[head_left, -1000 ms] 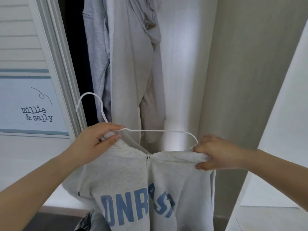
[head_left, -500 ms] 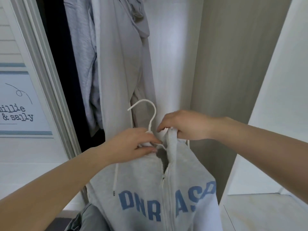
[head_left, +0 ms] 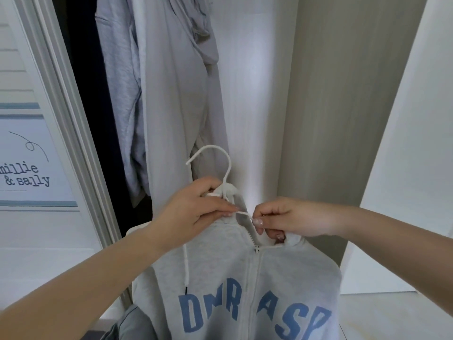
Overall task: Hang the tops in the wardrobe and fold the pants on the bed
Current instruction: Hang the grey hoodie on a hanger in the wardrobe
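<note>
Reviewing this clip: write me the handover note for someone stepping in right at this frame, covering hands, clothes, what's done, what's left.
Left hand: grips the collar of the grey zip hoodie at the neck of the white hanger.
Right hand: pinches the other side of the collar beside the zip.
Hoodie: on the hanger, held up in front of the open wardrobe, not yet on a rail.
Done: light grey tops already hang inside.
Left: hook this hanger in the wardrobe. A grey garment at the bottom edge awaits sorting. The bed and pants are not in view.
</note>
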Demonstrator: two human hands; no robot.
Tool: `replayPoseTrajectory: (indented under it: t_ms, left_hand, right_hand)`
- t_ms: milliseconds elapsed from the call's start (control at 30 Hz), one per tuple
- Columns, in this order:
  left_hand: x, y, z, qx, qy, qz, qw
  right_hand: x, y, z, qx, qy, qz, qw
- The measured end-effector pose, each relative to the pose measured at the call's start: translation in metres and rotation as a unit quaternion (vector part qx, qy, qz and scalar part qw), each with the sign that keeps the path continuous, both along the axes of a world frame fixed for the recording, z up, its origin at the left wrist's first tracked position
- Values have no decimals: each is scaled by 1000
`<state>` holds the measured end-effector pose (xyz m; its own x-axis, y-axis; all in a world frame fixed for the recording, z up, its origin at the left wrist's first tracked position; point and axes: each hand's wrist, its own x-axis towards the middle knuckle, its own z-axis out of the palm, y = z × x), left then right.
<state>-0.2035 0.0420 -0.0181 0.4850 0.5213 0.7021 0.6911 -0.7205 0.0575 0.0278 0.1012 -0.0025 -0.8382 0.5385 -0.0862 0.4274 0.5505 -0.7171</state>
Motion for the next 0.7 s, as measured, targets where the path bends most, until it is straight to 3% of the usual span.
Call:
replayPoseTrajectory:
  t_ms: [200, 333, 400, 533, 700]
  left_hand:
    - [-18, -10, 8, 46, -128, 0, 991]
    - [-33, -10, 14, 29, -205, 37, 978]
    - [-43, -6, 11, -26, -202, 47, 978]
    - [-50, 5, -9, -192, -159, 23, 968]
    - [-49, 30, -15, -180, -218, 82, 956]
  right_hand:
    - [21, 3, -12, -1, -22, -73, 997]
    - [33, 4, -12, 49, -106, -109, 987]
    - [37, 2, -6, 45, -52, -142, 987]
    - [30, -1, 5, 14, 142, -202, 969]
    - [15, -8, 17, -61, 231, -220, 946]
